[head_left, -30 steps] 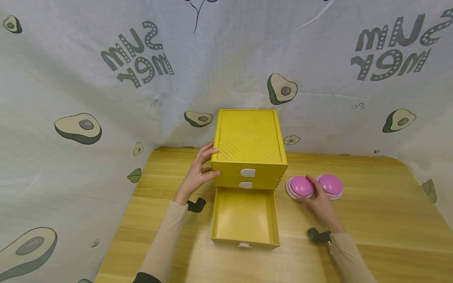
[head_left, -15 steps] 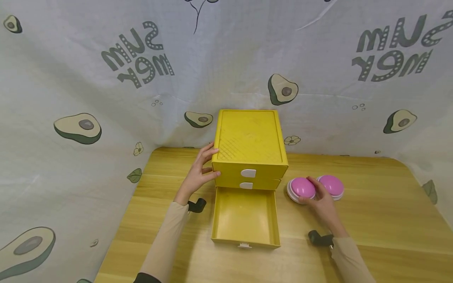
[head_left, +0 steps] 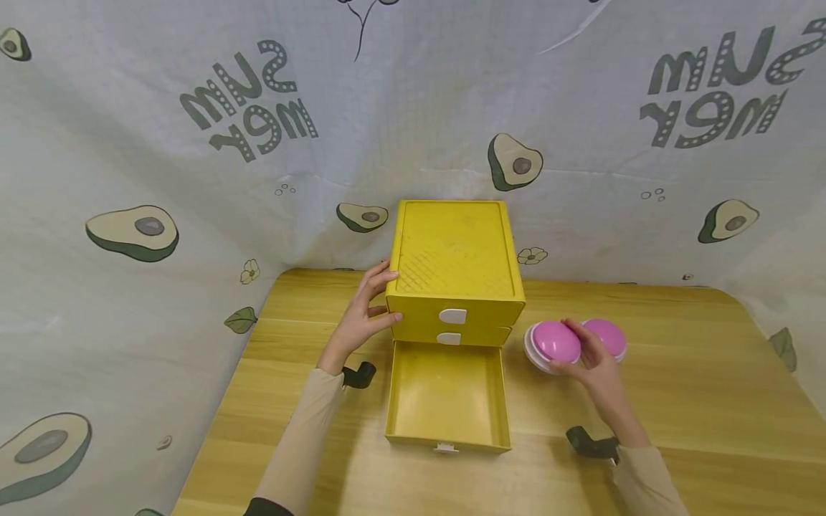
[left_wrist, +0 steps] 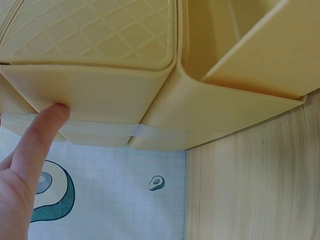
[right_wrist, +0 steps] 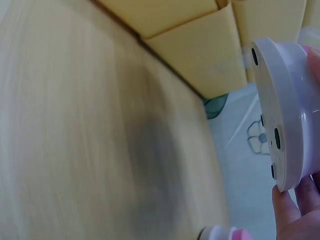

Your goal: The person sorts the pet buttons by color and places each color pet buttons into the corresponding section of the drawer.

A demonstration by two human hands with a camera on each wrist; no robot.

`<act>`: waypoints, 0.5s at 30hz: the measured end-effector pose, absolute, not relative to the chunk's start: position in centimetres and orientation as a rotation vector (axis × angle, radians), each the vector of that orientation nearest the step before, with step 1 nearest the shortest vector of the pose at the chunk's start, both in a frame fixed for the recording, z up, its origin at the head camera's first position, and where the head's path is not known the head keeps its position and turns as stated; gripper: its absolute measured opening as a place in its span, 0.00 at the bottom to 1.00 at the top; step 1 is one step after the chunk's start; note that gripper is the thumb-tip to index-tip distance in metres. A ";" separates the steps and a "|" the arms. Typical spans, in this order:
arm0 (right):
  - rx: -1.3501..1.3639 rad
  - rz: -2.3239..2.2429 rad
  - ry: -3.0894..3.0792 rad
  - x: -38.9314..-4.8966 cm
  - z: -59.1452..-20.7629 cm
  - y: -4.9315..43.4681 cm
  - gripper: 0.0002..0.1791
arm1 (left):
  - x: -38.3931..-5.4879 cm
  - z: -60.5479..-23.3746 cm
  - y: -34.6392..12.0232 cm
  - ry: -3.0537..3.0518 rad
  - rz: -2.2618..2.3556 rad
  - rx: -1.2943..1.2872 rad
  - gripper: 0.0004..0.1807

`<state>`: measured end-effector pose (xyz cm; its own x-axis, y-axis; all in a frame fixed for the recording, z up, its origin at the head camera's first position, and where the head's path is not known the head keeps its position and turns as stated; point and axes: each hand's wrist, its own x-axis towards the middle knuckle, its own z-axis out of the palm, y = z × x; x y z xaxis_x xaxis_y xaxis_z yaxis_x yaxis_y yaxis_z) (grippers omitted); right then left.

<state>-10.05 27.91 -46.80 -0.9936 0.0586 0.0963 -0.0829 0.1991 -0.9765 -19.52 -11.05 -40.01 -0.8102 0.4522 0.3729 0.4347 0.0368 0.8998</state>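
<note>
A small yellow drawer cabinet stands near the back of the table, its bottom drawer pulled out and bare inside. My left hand rests against the cabinet's left side, thumb at the front corner. In the left wrist view an extended finger touches the cabinet's side wall. Right of the cabinet, my right hand grips a pink-domed push button by its round white base. The right wrist view shows this base tilted and raised above the table, dark pads on its underside.
A second pink push button sits on the table just behind the right hand, partly covered by it. Two white handles mark the upper drawers. A printed avocado curtain hangs behind the wooden table.
The right hand has lifted and tilted the nearer push button off the table and shifted slightly right with it. The left hand and cabinet have stayed put.
</note>
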 end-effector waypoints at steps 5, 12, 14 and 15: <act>0.093 1.953 -2.278 -9.2 -45.6 27.4 0.40 | -19.5 -40.0 -11.0 2.256 1.941 0.951 0.33; 0.132 1.941 -2.287 -8.1 -44.5 26.9 0.40 | -19.4 -40.0 -11.0 2.249 1.943 0.938 0.33; 0.132 1.928 -2.297 -7.8 -44.3 26.7 0.40 | -19.4 -40.0 -11.0 2.251 1.941 0.933 0.33; 0.132 1.927 -2.297 -7.7 -44.1 26.6 0.40 | -19.3 -40.0 -11.0 2.253 1.940 0.931 0.33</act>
<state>-7.71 26.64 -44.14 -0.9864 0.0227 0.1631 -0.1566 0.1756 -0.9719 -19.35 -11.01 -39.98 -0.8210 0.4484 0.3536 0.4163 0.0462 0.9081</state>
